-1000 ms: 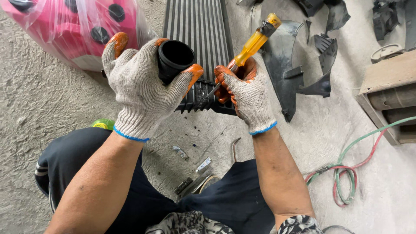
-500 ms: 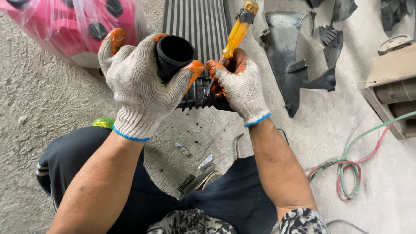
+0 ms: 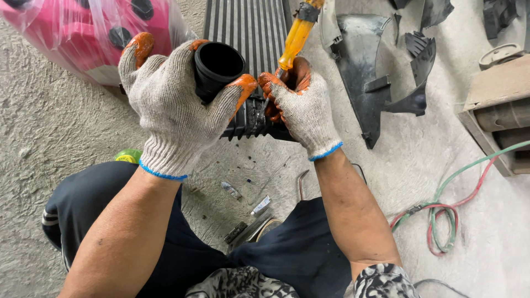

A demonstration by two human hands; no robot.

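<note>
The tip of the screwdriver (image 3: 297, 37) is hard to make out: its thin shaft runs down behind the fingers of the right hand (image 3: 301, 107) and ends somewhere at the ribbed black end of the radiator (image 3: 251, 33), just right of the hose (image 3: 217, 65). The top of the yellow handle is cut off by the upper edge of the view. The radiator's far end is also cut off there, and its near end is mostly covered by both gloves. The left hand (image 3: 174, 110) is wrapped tight around the hose, thumb to the right of its open mouth, fingers over the left side, so only the round black rim shows. The right hand is closed around the lower handle of the screwdriver, just right of the hose and nearly touching the left thumb. A pink bag (image 3: 83, 33) lies left of the hose, grey plastic panels (image 3: 359, 60) to its right, and coloured hoses (image 3: 441, 215) on the floor well to the lower right
</note>
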